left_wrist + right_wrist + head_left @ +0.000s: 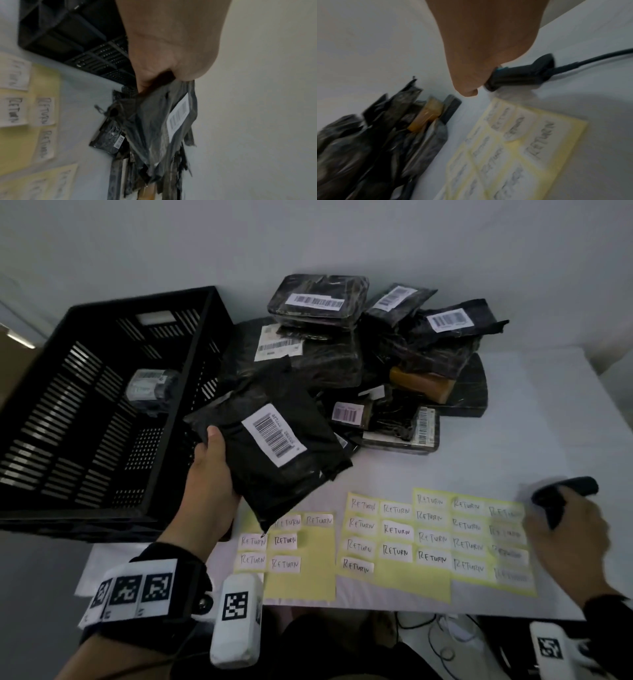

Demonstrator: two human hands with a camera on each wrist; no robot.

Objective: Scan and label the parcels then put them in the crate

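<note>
My left hand [212, 474] grips a black poly-bag parcel [270, 440] by its left edge, held above the table beside the crate, its white barcode label [274, 436] facing up. In the left wrist view the same parcel [159, 121] hangs from my fingers. At the table's right my right hand [565, 529] is curled round a black handheld scanner [561, 494]; in the right wrist view the scanner [522, 75] lies low on the table with its cable trailing right. The black slatted crate [78, 419] stands at left with one wrapped parcel [150, 388] inside.
A heap of black parcels [376, 344] with barcode labels fills the table's back middle. Yellow backing sheets with white "RETURN" stickers [431, 539] lie along the front edge, between my hands. Cables hang below the table's front.
</note>
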